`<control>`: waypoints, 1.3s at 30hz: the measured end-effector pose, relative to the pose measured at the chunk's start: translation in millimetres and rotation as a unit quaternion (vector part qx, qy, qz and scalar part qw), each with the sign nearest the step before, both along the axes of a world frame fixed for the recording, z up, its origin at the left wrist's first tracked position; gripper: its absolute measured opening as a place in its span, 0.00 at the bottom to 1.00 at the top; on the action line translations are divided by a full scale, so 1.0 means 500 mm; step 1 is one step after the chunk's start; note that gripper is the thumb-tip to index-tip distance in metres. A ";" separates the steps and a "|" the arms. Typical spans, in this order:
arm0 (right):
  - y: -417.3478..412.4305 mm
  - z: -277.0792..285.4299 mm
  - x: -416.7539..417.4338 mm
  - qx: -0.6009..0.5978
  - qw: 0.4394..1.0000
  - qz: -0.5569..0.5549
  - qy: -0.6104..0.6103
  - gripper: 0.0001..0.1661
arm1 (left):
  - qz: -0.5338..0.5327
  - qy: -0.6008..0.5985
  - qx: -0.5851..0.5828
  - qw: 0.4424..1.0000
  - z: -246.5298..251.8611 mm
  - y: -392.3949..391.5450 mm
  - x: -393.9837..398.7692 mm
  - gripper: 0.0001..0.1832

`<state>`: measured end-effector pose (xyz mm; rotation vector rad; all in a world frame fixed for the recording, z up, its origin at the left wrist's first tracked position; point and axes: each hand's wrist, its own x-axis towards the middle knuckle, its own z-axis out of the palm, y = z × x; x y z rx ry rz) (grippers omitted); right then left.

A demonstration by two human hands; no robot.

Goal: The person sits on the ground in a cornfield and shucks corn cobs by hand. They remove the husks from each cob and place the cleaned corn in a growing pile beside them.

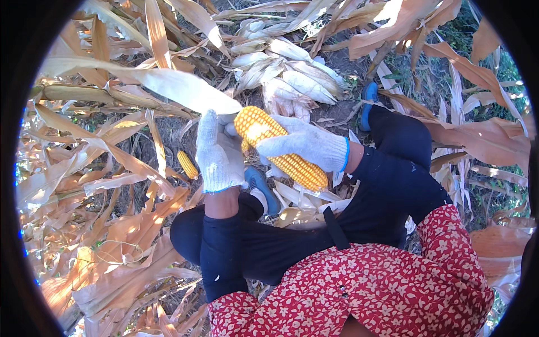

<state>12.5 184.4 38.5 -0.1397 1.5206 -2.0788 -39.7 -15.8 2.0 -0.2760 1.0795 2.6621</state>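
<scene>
A bare yellow ear of corn (297, 170) lies slantwise in my right hand (311, 141), which wears a white knit glove with a blue cuff edge. Its kernels are exposed along the visible side, and the thumb presses across its middle. My left hand (221, 158), in a matching glove, is beside the cob's upper end with the thumb raised and apart. Its fingers are partly hidden behind the cob and a pale dry leaf (185, 90); I see nothing gripped in its palm. Below the hands, loose husks (294, 202) lie between my legs.
Ahead is a pile of ears still in pale husks (290, 76). A smaller bare ear (188, 165) lies on the ground at left, and part of another yellow ear (245, 145) shows behind the hands. Dry corn stalks (76, 92) and brown leaves (476, 141) crowd both sides.
</scene>
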 end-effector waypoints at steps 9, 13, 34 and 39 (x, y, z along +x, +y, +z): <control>0.024 -0.010 0.004 -0.244 0.931 0.008 -0.270 0.36 | -0.120 -0.020 -0.001 0.993 0.037 0.067 0.043 0.28; 0.014 -0.016 0.009 -0.235 0.934 0.009 -0.269 0.39 | -0.118 -0.048 -0.008 0.992 0.038 0.068 0.040 0.27; 0.005 -0.010 0.033 -0.189 0.945 -0.032 -0.265 0.38 | -0.047 -0.043 -0.003 0.998 0.009 0.060 0.029 0.17; -0.007 -0.069 0.036 0.143 0.988 -0.036 0.054 0.44 | 0.029 -0.007 -0.124 0.992 0.014 0.061 0.031 0.10</control>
